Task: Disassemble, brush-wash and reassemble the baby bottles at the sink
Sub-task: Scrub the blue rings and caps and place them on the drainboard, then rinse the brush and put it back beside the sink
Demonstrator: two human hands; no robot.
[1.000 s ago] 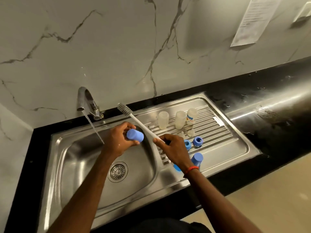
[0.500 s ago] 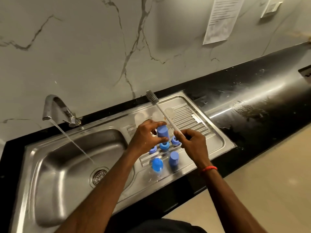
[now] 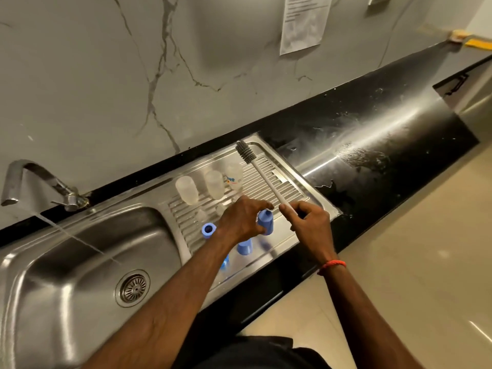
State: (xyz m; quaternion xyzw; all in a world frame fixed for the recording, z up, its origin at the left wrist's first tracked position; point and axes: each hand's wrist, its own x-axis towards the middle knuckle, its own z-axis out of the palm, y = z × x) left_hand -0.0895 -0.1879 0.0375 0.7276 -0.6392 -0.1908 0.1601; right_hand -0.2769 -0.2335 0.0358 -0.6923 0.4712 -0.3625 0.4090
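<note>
My left hand (image 3: 243,219) pinches a blue bottle cap (image 3: 265,222) upright just above the ribbed drainboard (image 3: 288,189). My right hand (image 3: 310,225) grips the white handle of a bottle brush (image 3: 262,175), whose grey bristle head points up and away toward the wall. Three clear bottle bodies (image 3: 187,190) stand upside down at the back of the drainboard. A blue collar ring (image 3: 208,229) and another blue cap (image 3: 245,246) sit on the drainboard by my left wrist. A further blue part (image 3: 225,262) is half hidden under my left forearm.
Water runs from the tap (image 3: 32,179) at the left into the steel sink basin (image 3: 80,267), whose drain (image 3: 132,287) is open. The wet black counter (image 3: 372,129) stretches to the right. A paper sheet (image 3: 303,22) hangs on the marble wall.
My left hand carried the blue cap from over the basin to the drainboard and lowered it among the other blue parts. My right hand with the brush moved right alongside.
</note>
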